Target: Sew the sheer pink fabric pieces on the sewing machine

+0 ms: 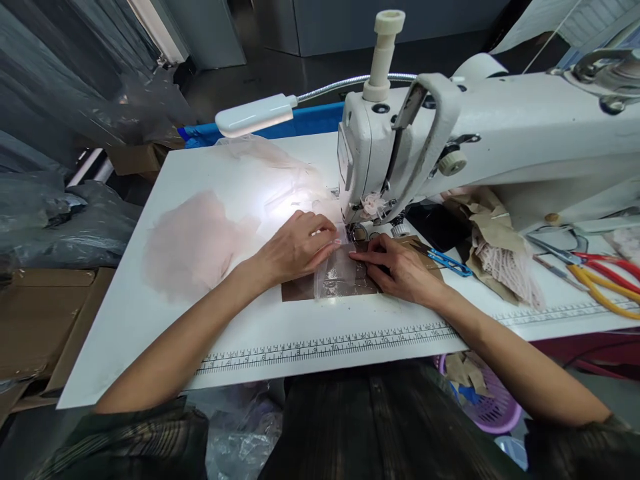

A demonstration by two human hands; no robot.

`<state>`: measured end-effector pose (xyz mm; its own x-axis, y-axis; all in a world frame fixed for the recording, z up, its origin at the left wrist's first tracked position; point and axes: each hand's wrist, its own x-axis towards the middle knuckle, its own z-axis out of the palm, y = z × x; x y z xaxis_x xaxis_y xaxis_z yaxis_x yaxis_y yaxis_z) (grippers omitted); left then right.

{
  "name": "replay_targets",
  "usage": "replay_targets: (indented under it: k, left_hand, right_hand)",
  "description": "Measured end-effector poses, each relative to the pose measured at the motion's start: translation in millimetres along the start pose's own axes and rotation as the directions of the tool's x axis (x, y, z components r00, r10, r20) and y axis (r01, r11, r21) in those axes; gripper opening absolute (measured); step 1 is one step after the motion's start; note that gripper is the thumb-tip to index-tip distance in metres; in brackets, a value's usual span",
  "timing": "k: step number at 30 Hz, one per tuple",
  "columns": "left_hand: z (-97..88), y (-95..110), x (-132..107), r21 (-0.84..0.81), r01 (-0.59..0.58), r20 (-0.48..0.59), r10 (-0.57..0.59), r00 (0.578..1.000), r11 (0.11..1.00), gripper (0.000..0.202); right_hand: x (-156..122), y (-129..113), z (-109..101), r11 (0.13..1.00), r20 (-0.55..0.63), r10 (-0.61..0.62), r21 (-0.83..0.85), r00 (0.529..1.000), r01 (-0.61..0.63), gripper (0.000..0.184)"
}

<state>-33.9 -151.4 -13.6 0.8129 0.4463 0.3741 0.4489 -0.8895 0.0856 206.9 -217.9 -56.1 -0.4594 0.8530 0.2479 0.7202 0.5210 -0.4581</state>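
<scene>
A strip of sheer pale fabric (336,272) lies under the front of the white sewing machine (367,150), over a brown taped sheet (297,291). My left hand (299,248) pinches the strip's upper left part, thumb and fingers close together. From the other side, my right hand (400,270) has its index finger and thumb at the strip's right edge, the other fingers curled in. Both hands are just in front of the needle area, whose exact contact with the fabric is hidden. Sheer pink fabric (193,243) spreads over the table to the left.
A lit lamp (257,115) hangs over the table (125,333). Blue thread snips (450,263), lace trim (510,270) and scissors with orange and red handles (600,287) lie at right. A ruler tape (320,350) runs along the front edge. Below right stands a purple basket (500,407).
</scene>
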Motion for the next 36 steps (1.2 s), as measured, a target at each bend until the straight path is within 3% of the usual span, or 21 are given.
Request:
replay_targets:
  k: [3, 6, 13, 24, 36]
  left_hand:
    - [-1.3, 6.1, -9.4, -0.213, -0.121, 0.018, 0.128, 0.992, 0.969, 0.018]
    - [10.5, 14.9, -20.8, -0.288, -0.149, 0.026, 0.163, 0.986, 0.946, 0.016]
    - [25.4, 24.7, -28.0, -0.155, -0.089, -0.02, 0.088, 0.996, 0.984, 0.015]
    - [27.0, 27.1, -28.0, -0.074, -0.177, -0.057, 0.174, 0.983, 0.981, 0.013]
    - [9.0, 32.9, -17.5, -0.068, -0.207, 0.04, 0.21, 0.977, 0.976, 0.021]
  right_hand:
    - [0.4, 0.1, 0.2, 1.0, -0.015, -0.003, -0.005, 1.0, 0.003, 0.036]
    - [0.8, 0.1, 0.1, 1.0, -0.024, -0.003, -0.019, 1.0, 0.002, 0.034]
    - [0.4, 1.5, 1.1, 1.0, -0.036, -0.011, -0.014, 0.999, 0.011, 0.033]
    - [0.0, 1.5, 1.4, 1.0, -0.036, -0.012, -0.002, 0.999, 0.012, 0.035]
    - [0.6, 0.2, 1.4, 0.996, -0.068, -0.063, -0.066, 0.996, 0.058, 0.033]
